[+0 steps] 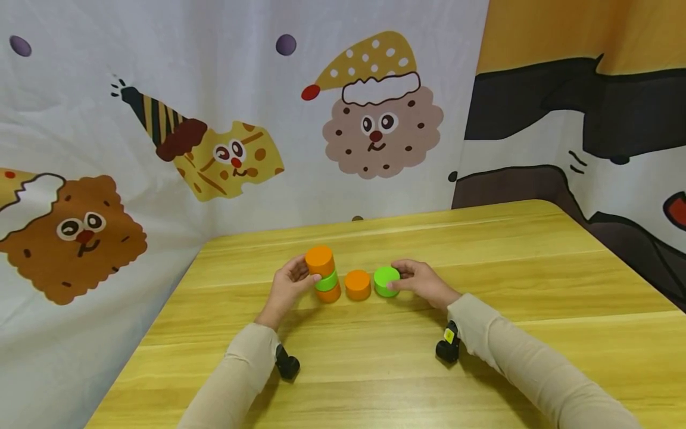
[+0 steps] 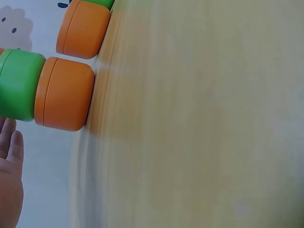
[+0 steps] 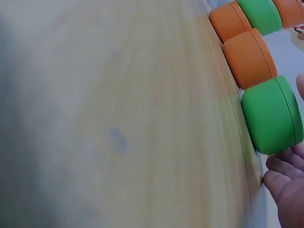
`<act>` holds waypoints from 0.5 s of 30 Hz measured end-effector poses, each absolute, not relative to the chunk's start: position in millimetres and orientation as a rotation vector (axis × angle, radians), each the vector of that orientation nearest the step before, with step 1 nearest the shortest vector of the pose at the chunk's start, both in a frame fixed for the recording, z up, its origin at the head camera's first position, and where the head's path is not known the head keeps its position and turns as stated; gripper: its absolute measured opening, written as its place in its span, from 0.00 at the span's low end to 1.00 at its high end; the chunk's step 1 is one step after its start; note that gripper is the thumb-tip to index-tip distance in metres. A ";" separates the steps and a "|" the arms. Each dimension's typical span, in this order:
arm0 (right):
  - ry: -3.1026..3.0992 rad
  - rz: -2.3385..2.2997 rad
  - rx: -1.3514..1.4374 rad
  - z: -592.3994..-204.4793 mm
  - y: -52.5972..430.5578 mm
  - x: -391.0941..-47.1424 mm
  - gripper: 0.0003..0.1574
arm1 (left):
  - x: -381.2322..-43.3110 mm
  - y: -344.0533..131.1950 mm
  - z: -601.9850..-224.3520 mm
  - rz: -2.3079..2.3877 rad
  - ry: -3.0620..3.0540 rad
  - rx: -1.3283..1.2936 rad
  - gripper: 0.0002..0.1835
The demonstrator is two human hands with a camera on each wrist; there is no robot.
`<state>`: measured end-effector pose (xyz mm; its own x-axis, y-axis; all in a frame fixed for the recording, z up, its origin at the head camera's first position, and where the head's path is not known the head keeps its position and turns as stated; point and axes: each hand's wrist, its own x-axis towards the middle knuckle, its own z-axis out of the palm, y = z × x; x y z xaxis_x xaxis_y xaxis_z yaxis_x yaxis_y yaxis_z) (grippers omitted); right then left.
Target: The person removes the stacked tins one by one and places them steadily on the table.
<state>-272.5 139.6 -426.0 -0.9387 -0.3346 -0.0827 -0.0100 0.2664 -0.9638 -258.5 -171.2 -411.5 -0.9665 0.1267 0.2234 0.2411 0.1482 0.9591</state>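
Three short cylinders stand in a stack on the table: an orange one (image 1: 320,260) on top, a green one (image 1: 327,282) in the middle and an orange one (image 2: 66,94) at the bottom. My left hand (image 1: 289,286) holds the stack from its left side, the thumb near where the top orange and green cylinders meet. To the right of the stack stands a single orange cylinder (image 1: 358,285), untouched. Beside it is a single green cylinder (image 3: 270,116), which my right hand (image 1: 423,282) grips from the right, thumb in front. Some fingers are hidden behind the cylinders.
The wooden table (image 1: 364,369) reaches back to a white curtain (image 1: 241,59) printed with cartoon figures. A small black camera sits at each wrist, the left one (image 1: 287,364) and the right one (image 1: 447,345), close above the tabletop.
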 end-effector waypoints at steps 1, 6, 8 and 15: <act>2.272 -1.722 -0.314 -426.5 139.6 -272.7 0.41 | -258.5 -171.4 -411.6 -1.975 -2.304 -0.367 0.33; 2.314 -1.698 -0.305 -425.7 138.5 -273.9 0.42 | -258.4 -172.0 -409.6 -2.035 -2.328 -0.319 0.32; 2.327 -1.693 -0.309 -422.4 137.6 -273.6 0.44 | -258.5 -172.3 -409.2 -2.047 -2.343 -0.306 0.31; 2.365 -1.651 -0.380 -406.1 131.9 -272.2 0.47 | -257.7 -173.6 -409.5 -2.038 -2.406 -0.296 0.31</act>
